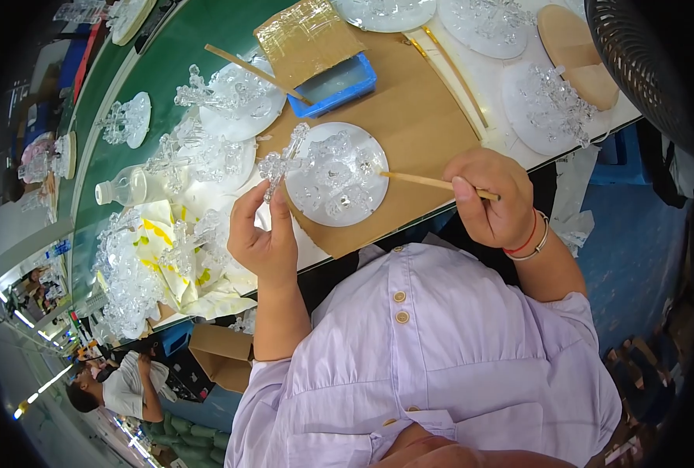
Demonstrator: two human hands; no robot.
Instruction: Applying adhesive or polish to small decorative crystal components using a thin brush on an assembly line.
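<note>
— Now, left hand (263, 238): closed on what?

— Pinching a clear crystal ornament piece (282, 162) between thumb and fingers, held upright just above the fingertips, tip leaning toward the round white disc (337, 173).

— And that disc, placed where?

— Just right of the left hand, flat on a brown cardboard sheet (409, 117) on the table (207, 39). Loaded with small clear crystal figures. Ornament piece overlapping the disc's left rim; touching or not, cannot tell.

— Right hand (491, 199)?

— Curled shut around a thin wooden stick (433, 182), gripped near its right end, thumb on top. Stick pointing left, tip reaching the disc's right edge. Red cord and pale bracelet at the wrist.

— Beyond the hands?

— Straight ahead of the left hand, a blue tray (338, 84) partly covered by a cardboard flap, a second stick leaning across it. Further left, more white discs carrying crystal figures, a clear plastic bottle (129, 186) lying on its side, and a heap of crystal pieces (132, 277) on white-and-yellow paper. Ahead of the right hand, more loaded discs and a round wooden base (577, 51).

— Nearer than the hands?

— Lilac buttoned shirt. Cardboard box (221, 355) below the table edge, another person seated far left.
</note>
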